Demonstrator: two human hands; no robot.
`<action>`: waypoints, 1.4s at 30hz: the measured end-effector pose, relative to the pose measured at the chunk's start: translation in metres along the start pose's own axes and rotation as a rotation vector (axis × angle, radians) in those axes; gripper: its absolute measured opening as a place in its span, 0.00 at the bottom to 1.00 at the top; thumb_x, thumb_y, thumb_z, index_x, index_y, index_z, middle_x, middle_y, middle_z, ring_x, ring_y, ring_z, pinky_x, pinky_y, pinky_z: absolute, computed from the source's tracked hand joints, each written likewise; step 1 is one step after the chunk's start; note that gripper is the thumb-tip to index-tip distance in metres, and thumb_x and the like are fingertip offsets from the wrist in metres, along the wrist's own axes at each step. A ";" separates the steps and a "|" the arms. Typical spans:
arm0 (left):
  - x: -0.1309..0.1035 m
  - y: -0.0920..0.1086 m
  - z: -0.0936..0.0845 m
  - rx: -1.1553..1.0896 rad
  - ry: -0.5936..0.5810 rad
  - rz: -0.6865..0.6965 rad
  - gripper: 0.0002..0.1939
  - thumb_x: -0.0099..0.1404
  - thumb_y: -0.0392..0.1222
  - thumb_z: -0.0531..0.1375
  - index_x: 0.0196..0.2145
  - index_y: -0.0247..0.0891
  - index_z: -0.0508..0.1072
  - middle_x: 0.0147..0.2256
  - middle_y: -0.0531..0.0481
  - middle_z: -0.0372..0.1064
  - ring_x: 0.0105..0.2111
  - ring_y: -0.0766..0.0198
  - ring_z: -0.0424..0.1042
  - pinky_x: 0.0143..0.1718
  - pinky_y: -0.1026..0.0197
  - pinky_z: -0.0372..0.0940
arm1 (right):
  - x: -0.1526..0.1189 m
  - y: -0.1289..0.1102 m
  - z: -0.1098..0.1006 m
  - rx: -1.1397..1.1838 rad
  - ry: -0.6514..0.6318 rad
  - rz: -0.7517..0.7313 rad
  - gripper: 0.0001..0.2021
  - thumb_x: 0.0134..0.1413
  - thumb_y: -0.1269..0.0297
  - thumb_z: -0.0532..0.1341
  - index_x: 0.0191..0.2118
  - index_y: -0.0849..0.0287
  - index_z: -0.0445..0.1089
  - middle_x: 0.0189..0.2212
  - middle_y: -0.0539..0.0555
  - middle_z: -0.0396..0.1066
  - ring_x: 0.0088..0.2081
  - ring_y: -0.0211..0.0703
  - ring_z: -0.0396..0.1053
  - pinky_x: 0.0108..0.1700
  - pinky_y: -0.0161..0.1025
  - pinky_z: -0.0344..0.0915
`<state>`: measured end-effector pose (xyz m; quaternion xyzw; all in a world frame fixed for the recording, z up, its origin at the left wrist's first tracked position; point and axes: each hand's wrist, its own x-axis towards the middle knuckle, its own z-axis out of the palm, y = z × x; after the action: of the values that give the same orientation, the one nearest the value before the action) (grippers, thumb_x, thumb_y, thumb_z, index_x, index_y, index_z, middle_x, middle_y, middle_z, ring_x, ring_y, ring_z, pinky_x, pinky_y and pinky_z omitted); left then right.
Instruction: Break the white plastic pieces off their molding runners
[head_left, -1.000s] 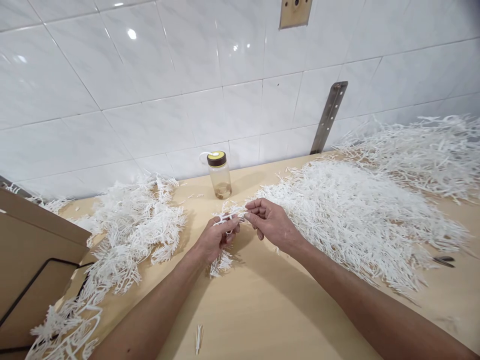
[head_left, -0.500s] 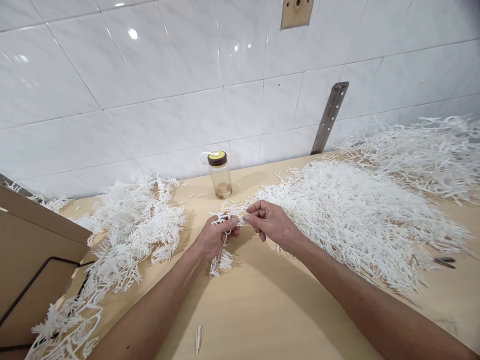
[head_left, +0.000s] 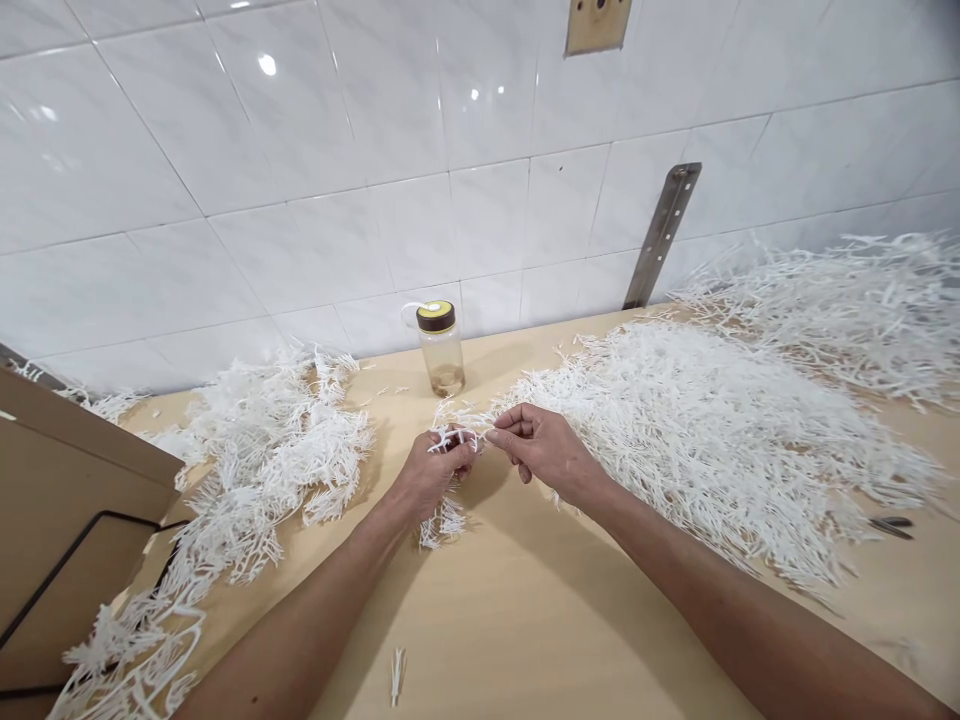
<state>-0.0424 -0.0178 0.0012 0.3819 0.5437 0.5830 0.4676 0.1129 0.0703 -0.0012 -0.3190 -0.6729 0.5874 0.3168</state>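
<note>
My left hand [head_left: 431, 470] is closed around a white branched plastic sprig [head_left: 456, 437], whose frilly end [head_left: 444, 524] hangs below the palm. Just to its right, my right hand [head_left: 541, 448] pinches thumb against forefinger at the sprig's edge; whatever lies between those fingertips is too small to make out. A large heap of thin white sprigs [head_left: 697, 440] spreads right of my right hand. Left of my left hand lies a pile of bushier white branched pieces [head_left: 277, 450]. One small loose sprig [head_left: 397, 677] rests on the table near me.
A clear bottle with a dark and yellow lid [head_left: 442, 350] stands behind my hands by the tiled wall. A perforated metal strip [head_left: 664, 235] leans there. A cardboard box [head_left: 75, 500] is at left, and a dark metal tool [head_left: 892, 526] lies on the tabletop [head_left: 510, 620].
My left hand has turned slightly around the sprig, its thumb shifting down and left. The right hand stays in nearly the same pinch.
</note>
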 end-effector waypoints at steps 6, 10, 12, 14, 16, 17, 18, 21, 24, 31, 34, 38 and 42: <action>0.002 -0.002 -0.003 -0.088 0.012 -0.043 0.19 0.47 0.51 0.72 0.25 0.35 0.71 0.20 0.55 0.61 0.21 0.70 0.58 0.22 0.65 0.51 | 0.006 0.008 -0.003 0.081 -0.066 0.036 0.15 0.51 0.52 0.66 0.34 0.61 0.72 0.23 0.49 0.69 0.17 0.30 0.62 0.18 0.32 0.64; 0.002 -0.001 -0.005 -0.101 -0.056 -0.071 0.19 0.48 0.52 0.72 0.28 0.33 0.74 0.23 0.51 0.66 0.23 0.69 0.61 0.22 0.65 0.52 | 0.005 0.005 -0.004 0.029 -0.067 0.007 0.13 0.53 0.54 0.64 0.34 0.61 0.71 0.21 0.46 0.67 0.15 0.30 0.61 0.18 0.31 0.62; 0.003 -0.001 -0.005 -0.120 -0.069 -0.094 0.21 0.52 0.56 0.69 0.29 0.32 0.75 0.25 0.48 0.68 0.23 0.68 0.63 0.22 0.65 0.53 | 0.003 0.000 -0.005 -0.052 -0.055 -0.025 0.12 0.54 0.55 0.63 0.34 0.60 0.71 0.21 0.45 0.65 0.15 0.30 0.62 0.18 0.31 0.62; 0.003 -0.001 -0.005 -0.131 -0.039 -0.109 0.23 0.54 0.59 0.67 0.28 0.32 0.74 0.25 0.48 0.68 0.23 0.67 0.64 0.23 0.64 0.55 | 0.000 -0.005 -0.004 -0.128 -0.053 -0.052 0.11 0.55 0.56 0.62 0.33 0.60 0.71 0.21 0.45 0.66 0.15 0.30 0.63 0.19 0.31 0.62; 0.003 -0.001 -0.005 -0.123 0.001 -0.109 0.23 0.53 0.59 0.68 0.27 0.33 0.73 0.24 0.49 0.67 0.23 0.67 0.64 0.24 0.63 0.56 | -0.003 -0.009 -0.004 -0.173 -0.069 -0.070 0.11 0.55 0.56 0.61 0.33 0.59 0.71 0.21 0.46 0.66 0.16 0.31 0.63 0.19 0.31 0.62; 0.003 0.000 -0.005 -0.117 0.017 -0.103 0.22 0.51 0.58 0.70 0.27 0.33 0.73 0.23 0.50 0.67 0.23 0.67 0.64 0.24 0.63 0.57 | -0.004 -0.010 -0.004 -0.183 -0.080 -0.076 0.11 0.55 0.55 0.61 0.32 0.59 0.71 0.21 0.46 0.66 0.16 0.31 0.63 0.19 0.31 0.62; 0.003 -0.001 -0.005 -0.113 0.028 -0.092 0.22 0.50 0.56 0.71 0.27 0.34 0.73 0.23 0.51 0.67 0.23 0.67 0.64 0.25 0.63 0.57 | -0.004 -0.011 -0.004 -0.185 -0.089 -0.080 0.12 0.55 0.55 0.61 0.32 0.59 0.71 0.21 0.46 0.66 0.16 0.31 0.63 0.19 0.31 0.62; 0.003 -0.002 -0.004 -0.117 0.027 -0.049 0.22 0.51 0.57 0.70 0.26 0.34 0.72 0.23 0.51 0.67 0.23 0.68 0.64 0.26 0.63 0.57 | -0.005 -0.012 -0.003 -0.179 -0.089 -0.082 0.12 0.55 0.54 0.60 0.32 0.59 0.70 0.21 0.46 0.66 0.16 0.32 0.64 0.19 0.31 0.61; 0.005 -0.004 -0.004 -0.151 0.049 -0.014 0.22 0.54 0.59 0.68 0.28 0.34 0.73 0.25 0.49 0.69 0.24 0.67 0.65 0.27 0.63 0.58 | -0.005 -0.011 -0.004 -0.172 -0.070 -0.091 0.12 0.56 0.55 0.59 0.32 0.59 0.69 0.22 0.46 0.66 0.16 0.31 0.64 0.19 0.30 0.61; 0.006 -0.004 -0.005 -0.030 0.059 0.087 0.16 0.53 0.50 0.70 0.27 0.33 0.75 0.27 0.49 0.68 0.29 0.65 0.66 0.30 0.62 0.59 | -0.002 -0.007 -0.005 -0.192 -0.051 -0.108 0.10 0.56 0.57 0.59 0.32 0.58 0.70 0.22 0.46 0.65 0.16 0.32 0.64 0.19 0.31 0.63; 0.003 -0.002 -0.004 0.087 0.024 0.120 0.14 0.55 0.48 0.68 0.25 0.34 0.74 0.25 0.50 0.67 0.28 0.65 0.64 0.31 0.62 0.59 | -0.001 -0.004 -0.005 -0.190 -0.038 -0.119 0.10 0.56 0.56 0.59 0.32 0.58 0.71 0.22 0.47 0.65 0.17 0.33 0.63 0.19 0.32 0.63; -0.001 0.001 0.000 0.208 0.059 0.141 0.12 0.55 0.46 0.67 0.23 0.35 0.74 0.23 0.52 0.65 0.27 0.65 0.63 0.31 0.62 0.58 | 0.000 0.000 -0.004 -0.283 0.025 -0.184 0.09 0.57 0.59 0.58 0.32 0.57 0.71 0.22 0.47 0.68 0.19 0.34 0.63 0.23 0.34 0.63; -0.001 0.001 0.000 0.218 0.069 0.118 0.15 0.56 0.49 0.66 0.22 0.35 0.72 0.22 0.52 0.64 0.25 0.66 0.62 0.29 0.62 0.57 | 0.001 0.005 0.000 -0.440 0.077 -0.368 0.07 0.58 0.64 0.58 0.32 0.57 0.73 0.27 0.49 0.73 0.28 0.38 0.68 0.31 0.35 0.64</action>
<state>-0.0421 -0.0184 0.0019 0.4413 0.5964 0.5598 0.3691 0.1127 0.0719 -0.0059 -0.2746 -0.8184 0.3473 0.3663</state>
